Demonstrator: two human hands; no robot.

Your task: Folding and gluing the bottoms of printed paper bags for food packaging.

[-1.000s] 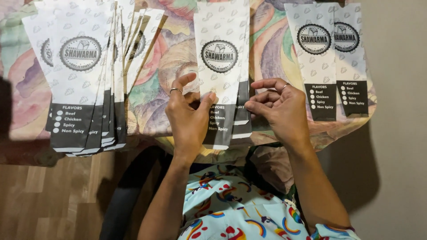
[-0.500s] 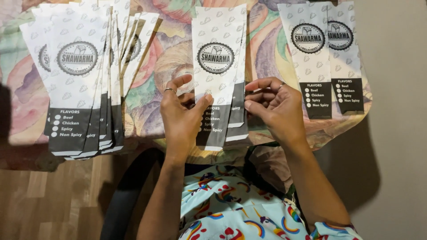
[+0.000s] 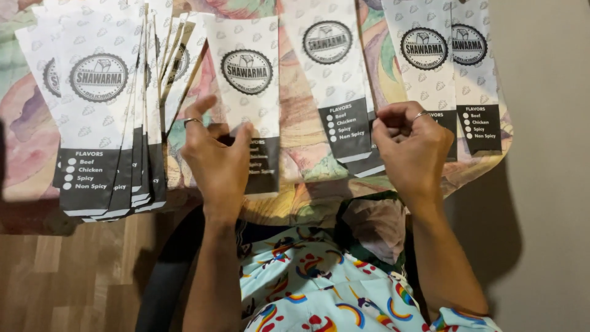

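Observation:
My left hand [image 3: 218,161] grips the lower end of a long white paper bag [image 3: 246,67] with a round black emblem and a dark bottom band, holding it flat over the table. My right hand [image 3: 413,149] is curled into a loose fist with nothing visible in it, hovering between a middle bag pile [image 3: 335,74] and the right-hand bags [image 3: 439,55]. A thick fanned stack of the same bags [image 3: 98,104] lies left of my left hand.
The bags lie on a table covered by a pastel patterned cloth [image 3: 295,154]. A wooden floor [image 3: 67,276] shows at lower left and a grey floor [image 3: 547,184] at right. My lap in a colourful printed garment [image 3: 319,276] sits below.
My left hand has pulled one bag off the middle pile and carried it left. My right hand let go of the pile and shifted right, closing into a fist.

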